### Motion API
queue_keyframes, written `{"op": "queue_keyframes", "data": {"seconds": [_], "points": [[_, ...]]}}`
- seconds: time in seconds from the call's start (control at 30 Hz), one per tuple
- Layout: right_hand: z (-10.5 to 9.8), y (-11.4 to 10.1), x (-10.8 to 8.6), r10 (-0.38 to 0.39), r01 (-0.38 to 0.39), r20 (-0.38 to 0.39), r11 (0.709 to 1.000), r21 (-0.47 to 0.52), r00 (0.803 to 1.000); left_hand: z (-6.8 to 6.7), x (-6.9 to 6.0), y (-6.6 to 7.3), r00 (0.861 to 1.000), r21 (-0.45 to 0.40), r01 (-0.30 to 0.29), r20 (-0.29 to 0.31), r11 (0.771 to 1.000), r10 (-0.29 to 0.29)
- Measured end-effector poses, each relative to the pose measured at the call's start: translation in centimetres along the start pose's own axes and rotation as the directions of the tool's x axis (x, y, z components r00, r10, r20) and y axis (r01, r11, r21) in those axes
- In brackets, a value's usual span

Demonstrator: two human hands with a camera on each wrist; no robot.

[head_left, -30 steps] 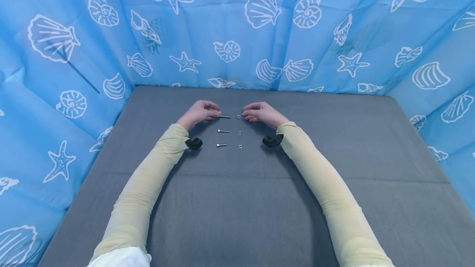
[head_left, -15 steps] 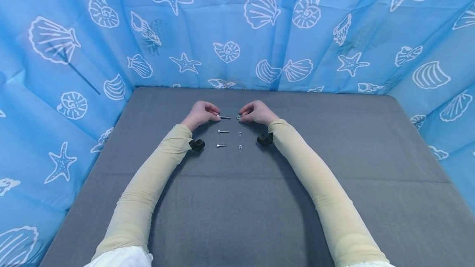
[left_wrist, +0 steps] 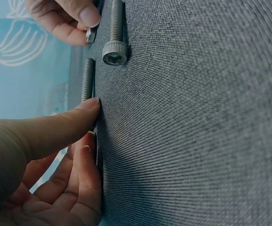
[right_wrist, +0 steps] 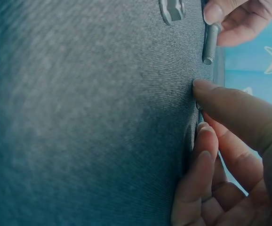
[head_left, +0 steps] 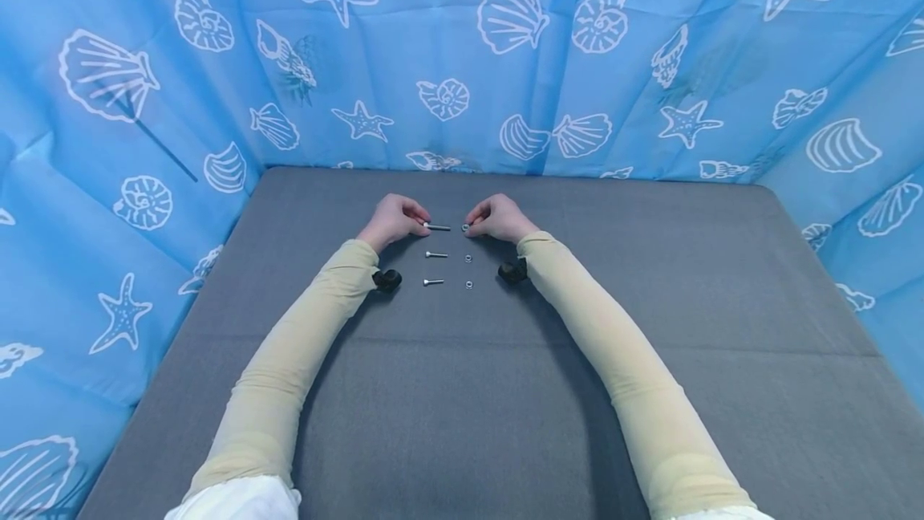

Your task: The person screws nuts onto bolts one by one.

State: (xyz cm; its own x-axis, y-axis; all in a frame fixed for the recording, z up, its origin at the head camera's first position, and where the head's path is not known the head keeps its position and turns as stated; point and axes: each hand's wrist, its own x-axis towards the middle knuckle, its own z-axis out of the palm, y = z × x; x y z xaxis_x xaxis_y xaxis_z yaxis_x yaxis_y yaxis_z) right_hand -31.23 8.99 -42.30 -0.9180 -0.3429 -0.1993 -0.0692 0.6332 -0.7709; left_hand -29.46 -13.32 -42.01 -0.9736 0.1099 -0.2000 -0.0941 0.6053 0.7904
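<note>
In the head view three metal bolts lie in a column with a hex nut to the right of each. My left hand (head_left: 393,219) pinches the head end of the farthest bolt (head_left: 440,228), its threaded shank pointing right. Thumb and fingers cover that head in the left wrist view, where the shank (left_wrist: 87,80) sticks out. Across a small gap, my right hand (head_left: 501,217) pinches the farthest nut (head_left: 465,228) between thumb and fingers. Most of this nut is hidden in the right wrist view. Bolt and nut are apart, at the tabletop.
Nearer to me lie the middle bolt (head_left: 436,254), the nearest bolt (head_left: 434,282), the middle nut (head_left: 468,258) and the nearest nut (head_left: 469,285). A grey cloth covers the table (head_left: 462,424). Behind it hangs a blue seashell curtain (head_left: 447,38).
My right hand has moved left onto the farthest nut, and its thumb and fingers have closed on it. The left hand has settled slightly at the bolt's head. Bolts and nuts lie about where they were.
</note>
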Motion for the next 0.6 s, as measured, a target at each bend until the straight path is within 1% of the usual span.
{"op": "queue_keyframes", "data": {"seconds": [0.17,0.4,0.5,0.6], "points": [[0.16,-0.06,0.07,-0.011,0.011,-0.003,0.999,-0.036,1.000,0.06,-0.02,0.02,1.000,0.014,0.001,-0.005,1.000,-0.001],[0.42,0.05,0.21,0.008,-0.007,0.008,0.998,-0.063,1.000,0.06,0.06,-0.15,1.000,0.045,0.002,0.013,0.999,-0.003],[0.32,-0.03,0.21,-0.008,0.009,0.017,0.996,-0.084,1.000,0.05,0.15,-0.12,1.000,0.063,-0.009,0.015,0.998,0.008],[0.01,-0.03,0.17,-0.040,0.042,0.022,0.994,-0.096,0.999,0.08,0.27,-0.03,0.999,0.091,-0.040,0.014,0.995,0.039]]}}
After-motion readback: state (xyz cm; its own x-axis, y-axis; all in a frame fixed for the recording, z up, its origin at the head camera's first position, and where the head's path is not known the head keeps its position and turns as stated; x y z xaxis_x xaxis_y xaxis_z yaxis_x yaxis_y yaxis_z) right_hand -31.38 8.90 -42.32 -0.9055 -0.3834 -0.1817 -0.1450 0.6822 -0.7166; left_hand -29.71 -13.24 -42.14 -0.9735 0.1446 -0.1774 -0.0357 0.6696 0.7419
